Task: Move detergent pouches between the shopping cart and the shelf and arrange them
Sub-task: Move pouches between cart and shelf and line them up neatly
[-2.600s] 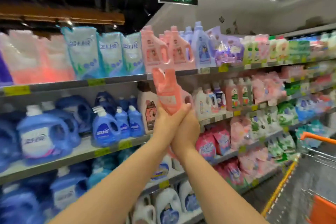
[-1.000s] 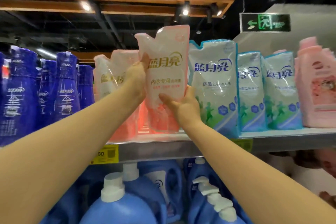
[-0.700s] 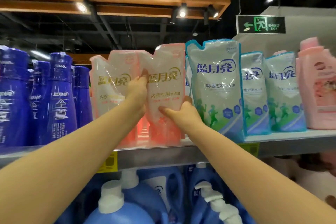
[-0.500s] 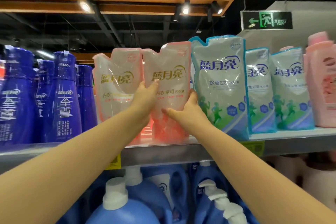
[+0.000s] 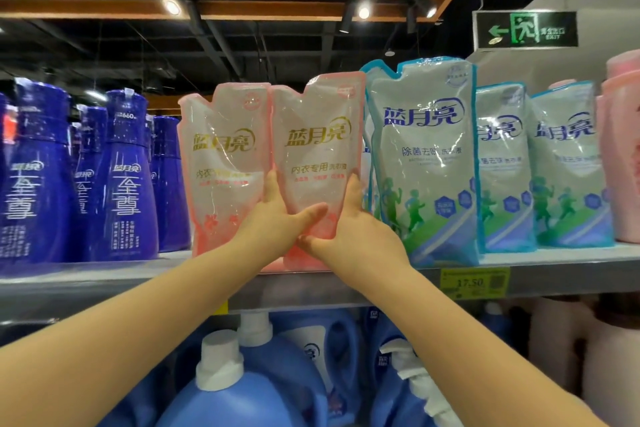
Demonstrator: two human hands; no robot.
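Both hands are on one pink detergent pouch [image 5: 317, 156]. It stands upright on the top shelf [image 5: 571, 267], base at the front lip. It sits btw a second pink pouch [image 5: 221, 163] on its left, top edges touching, and a blue-green pouch [image 5: 426, 156] on its right. Whether it touches that one, can't tell.

Left hand [image 5: 273, 225] grasps the lower left edge: thumb across the front, fingers [image 5: 272, 187] slipped into the gap btw the two pink pouches. Right hand [image 5: 356, 232] grasps the lower right edge: fingers [image 5: 352, 191] run up the side, thumb low on the front. Neither hand has released.

Handling (my judgement):
- Soft film refill pouch, liquid inside, so weight prob sits low and sloshes.
- The upper part looks slack and crinkled, so it gives no support; grabbed by the top it would likely fold over.
- Glossy film, prob slippery.
- Not fragile as such, but a hard squeeze near the spout corner could stress the seam.
- Best hold looks like what's shown: both side seams low down, where the pouch is full and firmest. One palm under the base when lifting.
- It may lean on its neighbours once let go, so square the base flat first.

Nearby: dark blue bottles [image 5: 128, 177] far left on the same shelf, a yellow price tag [image 5: 474, 282] on the shelf edge, blue jugs [image 5: 225, 388] on the shelf below.
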